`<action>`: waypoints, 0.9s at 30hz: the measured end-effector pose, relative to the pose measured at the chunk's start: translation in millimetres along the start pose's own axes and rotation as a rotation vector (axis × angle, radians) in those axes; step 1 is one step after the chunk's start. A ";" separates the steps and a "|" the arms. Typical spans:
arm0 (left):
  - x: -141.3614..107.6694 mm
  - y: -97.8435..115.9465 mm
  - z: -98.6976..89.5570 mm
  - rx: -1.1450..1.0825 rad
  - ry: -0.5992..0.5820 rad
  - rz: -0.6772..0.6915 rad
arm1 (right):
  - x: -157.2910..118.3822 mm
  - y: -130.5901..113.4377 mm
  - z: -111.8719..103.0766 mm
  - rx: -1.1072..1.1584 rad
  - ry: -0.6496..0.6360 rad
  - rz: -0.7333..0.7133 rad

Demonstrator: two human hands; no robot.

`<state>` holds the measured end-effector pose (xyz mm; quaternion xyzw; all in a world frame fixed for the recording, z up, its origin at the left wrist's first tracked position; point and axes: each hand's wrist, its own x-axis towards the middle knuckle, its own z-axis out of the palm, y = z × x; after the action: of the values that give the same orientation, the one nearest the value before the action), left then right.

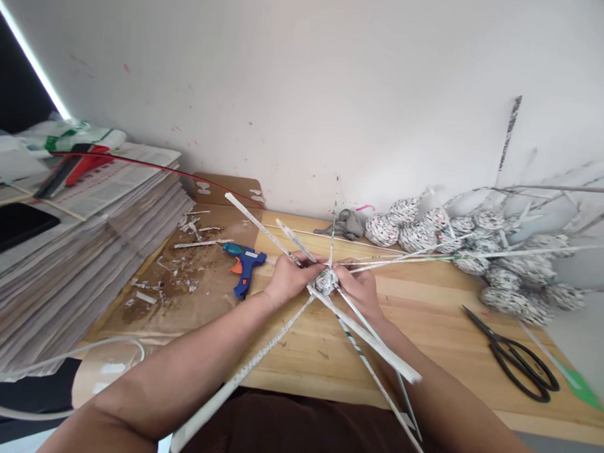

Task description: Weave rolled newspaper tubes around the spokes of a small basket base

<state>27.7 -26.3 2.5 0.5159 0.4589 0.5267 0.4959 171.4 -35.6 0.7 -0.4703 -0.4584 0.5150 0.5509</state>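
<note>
A small woven ball of rolled paper (325, 281) sits between my two hands above the wooden table. Several long paper strips fan out from it in all directions. My left hand (292, 276) pinches the ball's left side, thumb on top, near the base of a strip. Around the right side close the fingers of my right hand (357, 286), with the thumb near the top of the ball. One thick paper strip (377, 343) slants from the ball over my right forearm. The fingertips beneath are partly hidden.
A blue glue gun (247, 267) lies on brown cardboard (178, 314) with paper scraps. Newspapers (106, 224) are stacked at left. Woven paper pieces (500, 262) and a grey cloth (349, 225) lie along the wall. Black scissors (516, 359) rest at right.
</note>
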 end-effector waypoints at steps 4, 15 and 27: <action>0.7 -0.1 -0.9 -0.122 -0.018 -0.099 | -1.7 2.4 -1.1 -0.072 0.039 -0.036; -2.1 2.5 6.4 -0.435 0.075 -0.213 | -3.0 2.5 -2.0 -0.285 0.037 -0.183; -1.9 -5.9 6.2 -0.409 0.042 -0.166 | 0.0 -3.7 -0.8 -0.044 0.100 0.027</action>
<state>34.1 -27.9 -3.2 0.3539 0.3938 0.5768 0.6220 172.7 -35.7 4.2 -0.5135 -0.4350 0.4880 0.5558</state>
